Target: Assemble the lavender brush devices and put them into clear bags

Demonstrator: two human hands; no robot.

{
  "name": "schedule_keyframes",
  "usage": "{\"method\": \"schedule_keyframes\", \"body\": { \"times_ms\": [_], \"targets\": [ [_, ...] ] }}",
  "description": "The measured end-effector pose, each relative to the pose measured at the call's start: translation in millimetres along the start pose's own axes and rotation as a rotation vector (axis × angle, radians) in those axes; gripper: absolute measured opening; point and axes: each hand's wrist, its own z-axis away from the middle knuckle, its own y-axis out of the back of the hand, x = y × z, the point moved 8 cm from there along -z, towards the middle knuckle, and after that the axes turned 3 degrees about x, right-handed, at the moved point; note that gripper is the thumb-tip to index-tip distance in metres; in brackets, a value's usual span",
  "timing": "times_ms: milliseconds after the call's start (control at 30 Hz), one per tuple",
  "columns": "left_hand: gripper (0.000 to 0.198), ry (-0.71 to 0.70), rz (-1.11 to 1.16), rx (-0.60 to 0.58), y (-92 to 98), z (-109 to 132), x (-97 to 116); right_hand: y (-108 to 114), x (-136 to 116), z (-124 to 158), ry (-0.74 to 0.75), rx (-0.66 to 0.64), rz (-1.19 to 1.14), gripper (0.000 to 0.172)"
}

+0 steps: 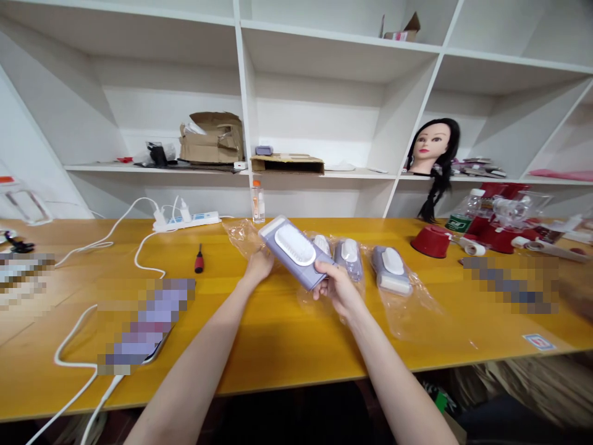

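A purple and white device is tilted above the table, and my right hand grips its lower right end, thumb on top. My left hand is beside the device's left side, next to a clear plastic bag; its fingers are mostly hidden, so what it holds cannot be made out. Behind and to the right of the held device lie similar purple devices: one mostly hidden, one in clear plastic, and one at the right on a clear bag.
A red screwdriver, white power strip with cables and a pixelated phone are on the left. An orange-capped bottle stands behind. Right are a red bowl, a green-labelled bottle and a mannequin head on the shelf.
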Motion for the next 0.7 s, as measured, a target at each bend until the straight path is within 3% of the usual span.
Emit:
{"method": "schedule_keyframes", "body": {
  "times_ms": [300,400,500,600,700],
  "targets": [
    [0.011,0.110,0.192,0.097,8.2,22.2,-11.1,-2.7,3.6,0.6,0.004,-0.012,-0.019,0.025],
    [0.014,0.158,0.344,0.196,20.6,20.3,-15.7,-4.4,5.6,0.2,-0.004,-0.028,0.003,0.026],
    [0.030,0.227,0.521,0.260,37.8,18.7,-16.0,-7.2,7.5,1.4,-0.019,-0.048,0.029,0.025],
    [0.053,0.279,0.678,0.171,43.9,21.9,-9.2,-12.3,10.7,3.9,-0.040,-0.080,0.063,0.024],
    [0.058,0.318,0.840,0.042,38.7,28.9,-3.6,-19.9,15.2,5.9,-0.043,-0.146,0.162,0.023]
  ]
}}
